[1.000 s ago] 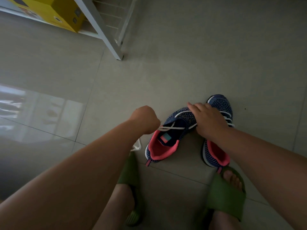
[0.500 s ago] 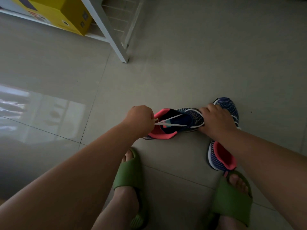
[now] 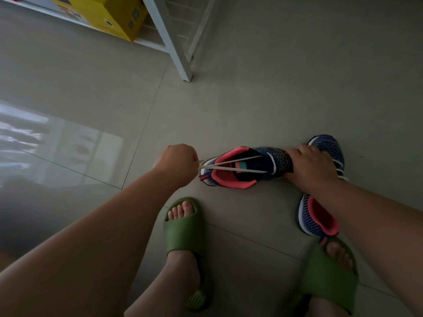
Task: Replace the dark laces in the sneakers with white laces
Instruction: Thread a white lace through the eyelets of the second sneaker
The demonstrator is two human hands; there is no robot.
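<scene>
Down on the tiled floor, between the two green slides (image 3: 185, 227), the nearer sneaker (image 3: 242, 167) lies turned sideways, its long axis running left to right, heel and pink collar toward the left hand (image 3: 177, 162), toe under the right hand (image 3: 312, 164). That left hand is balled into a fist, its grip pinching both ends of the white lace (image 3: 231, 164), and the two strands run taut and straight from the fist across the open collar to the top eyelets, crossing just beside the knuckles. Over on the toe, the right hand's grip is curled round the forefoot, pinning the shoe to the floor. So the pull goes straight along the shoe's length, away from the holding hand, and that looks right for snugging the lacing. The second sneaker (image 3: 317, 217) sits just behind the right wrist, white lace showing at its toe.
</scene>
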